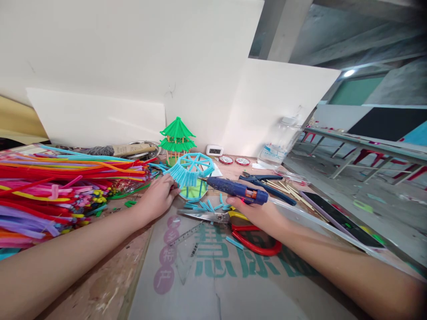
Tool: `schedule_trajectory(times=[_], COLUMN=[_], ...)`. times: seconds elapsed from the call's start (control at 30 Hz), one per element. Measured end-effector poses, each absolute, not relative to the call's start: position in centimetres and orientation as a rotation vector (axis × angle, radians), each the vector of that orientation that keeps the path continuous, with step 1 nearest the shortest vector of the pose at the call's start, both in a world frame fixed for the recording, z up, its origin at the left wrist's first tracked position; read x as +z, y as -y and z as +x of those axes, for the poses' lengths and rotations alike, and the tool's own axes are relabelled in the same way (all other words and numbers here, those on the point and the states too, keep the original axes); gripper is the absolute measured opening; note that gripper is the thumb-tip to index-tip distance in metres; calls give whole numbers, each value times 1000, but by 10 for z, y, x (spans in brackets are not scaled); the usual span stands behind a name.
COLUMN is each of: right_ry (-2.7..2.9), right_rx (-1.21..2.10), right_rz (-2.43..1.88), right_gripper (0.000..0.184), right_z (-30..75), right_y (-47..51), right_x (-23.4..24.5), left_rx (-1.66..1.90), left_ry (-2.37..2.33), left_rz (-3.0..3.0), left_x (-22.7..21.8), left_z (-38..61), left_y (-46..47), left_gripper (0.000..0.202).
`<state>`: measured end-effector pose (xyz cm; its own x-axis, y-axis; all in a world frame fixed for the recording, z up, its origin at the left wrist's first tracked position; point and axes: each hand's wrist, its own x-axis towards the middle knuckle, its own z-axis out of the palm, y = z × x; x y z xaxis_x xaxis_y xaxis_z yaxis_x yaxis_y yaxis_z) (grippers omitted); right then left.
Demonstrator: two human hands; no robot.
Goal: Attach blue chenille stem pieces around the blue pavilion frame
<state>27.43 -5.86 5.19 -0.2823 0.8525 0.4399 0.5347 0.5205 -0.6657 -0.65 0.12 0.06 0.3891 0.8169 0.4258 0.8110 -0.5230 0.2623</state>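
My right hand is wrapped round the handle of a dark blue glue gun, its nozzle pointing left at the model. A light blue pipe-cleaner pavilion stands on a yellow-green base, with a spoked ring on top and slanted roof strips at its left. Closed fingers of my left hand grip its left roof edge; the fingertips are partly hidden. Short blue pipe-cleaner pieces lie just in front of the model. Red-and-yellow handled scissors rest below the glue gun, blades to the left.
Bundled coloured pipe cleaners fill the left side. Behind stand a green-roofed pavilion model, a small digital clock and a plastic bottle. Pliers, thin sticks and a phone lie at right. A clear set square is in front.
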Motion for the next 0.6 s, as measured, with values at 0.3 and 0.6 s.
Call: schedule_trajectory(times=[0.3,0.6], right_ry=[1869,1997], right_rx=[354,403], right_rz=[-1230,-1708], right_gripper=[45,38], right_z=[299,317], right_y=[5,-92], right_x=[89,72], left_rx=[843,845], left_ry=[-1515,-1585], left_rz=[2563,2577], left_x=[0,0], left_z=[-5,-4], left_y=[-1,-1], left_gripper=[19,20])
